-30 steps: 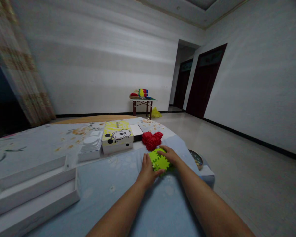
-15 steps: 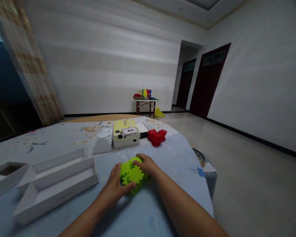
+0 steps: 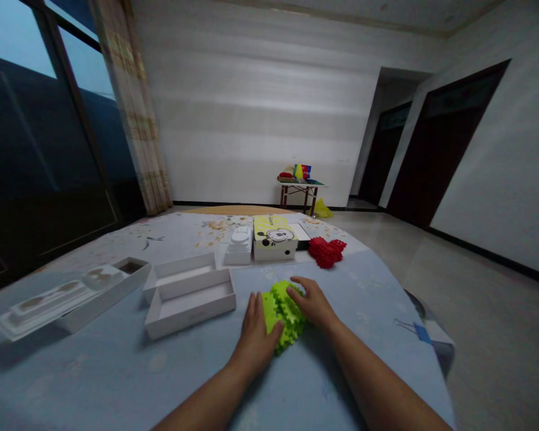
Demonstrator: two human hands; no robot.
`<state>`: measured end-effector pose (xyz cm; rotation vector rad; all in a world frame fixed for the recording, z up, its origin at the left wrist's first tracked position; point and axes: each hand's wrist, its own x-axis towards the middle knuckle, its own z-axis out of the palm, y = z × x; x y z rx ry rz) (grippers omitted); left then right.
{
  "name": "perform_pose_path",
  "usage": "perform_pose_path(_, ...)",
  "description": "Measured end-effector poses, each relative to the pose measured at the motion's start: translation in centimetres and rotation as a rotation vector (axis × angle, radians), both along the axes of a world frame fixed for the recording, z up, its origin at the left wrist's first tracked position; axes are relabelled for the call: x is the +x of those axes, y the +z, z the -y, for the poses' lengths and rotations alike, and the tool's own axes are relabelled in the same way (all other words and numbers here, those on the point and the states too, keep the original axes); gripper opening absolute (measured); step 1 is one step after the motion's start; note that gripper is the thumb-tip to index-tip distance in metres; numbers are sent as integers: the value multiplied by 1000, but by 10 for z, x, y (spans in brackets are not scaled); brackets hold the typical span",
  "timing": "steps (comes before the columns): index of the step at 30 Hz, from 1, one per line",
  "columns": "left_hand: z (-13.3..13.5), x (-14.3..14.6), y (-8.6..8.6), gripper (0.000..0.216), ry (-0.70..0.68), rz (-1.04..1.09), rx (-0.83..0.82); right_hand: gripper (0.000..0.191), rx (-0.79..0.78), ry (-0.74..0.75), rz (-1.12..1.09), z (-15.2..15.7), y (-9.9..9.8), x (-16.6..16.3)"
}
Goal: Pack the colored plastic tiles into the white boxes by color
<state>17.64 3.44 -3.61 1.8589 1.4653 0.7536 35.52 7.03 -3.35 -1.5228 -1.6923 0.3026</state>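
A lime-green piece with toothed, puzzle-like edges point(image 3: 284, 308) is between my two hands, low over the blue tablecloth. My left hand point(image 3: 257, 335) grips its left side, fingers pointing away from me and the thumb across the near face. Around its upper right side curls my right hand point(image 3: 312, 302), with fingertips on the top edge. The hands cover parts of the piece, and I cannot tell whether its underside touches the cloth. Beyond it lies a red, bumpy-textured piece point(image 3: 327, 251), touched by neither hand.
A yellow-and-white cartoon box point(image 3: 275, 239) stands behind, beside a stack of white trays point(image 3: 239, 245). Open white box halves point(image 3: 193, 302) lie to the left, near a long box with a tilted insert point(image 3: 72, 293). A blue binder clip point(image 3: 422, 333) grips the table's right edge.
My view has swung left, so everything appears further right and more boxes show on the left. The green piece looks turned between my hands, which still hold it.
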Motion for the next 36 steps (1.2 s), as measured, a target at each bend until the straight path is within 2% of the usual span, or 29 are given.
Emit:
perform_pose_path(5,2,25,10,84,28,-34,-24,37,106,82,155,11,4,-18)
perform_pose_path(10,0,18,13,83,-10,10,-42,32,112,123,203,16,8,-20)
perform_pose_path(13,-1,-3,19,81,-47,36,-18,32,146,94,183,14,11,-11)
perform_pose_path(15,-3,-21,27,76,-42,80,61,31,176,71,174,14,14,-7)
perform_pose_path(19,-10,-63,43,61,117,123,246,28,232,92,206,25,25,-15)
perform_pose_path(23,-21,-107,52,54,295,53,356,32,217,271,326,43,32,-43)
perform_pose_path(28,-35,-153,54,47,437,-157,501,40,67,470,478,57,31,-67)
perform_pose_path(32,-41,-180,54,42,559,-316,461,32,-20,466,534,57,25,-67)
perform_pose_path(36,-45,-197,45,40,621,-345,384,24,-18,438,555,52,19,-63)
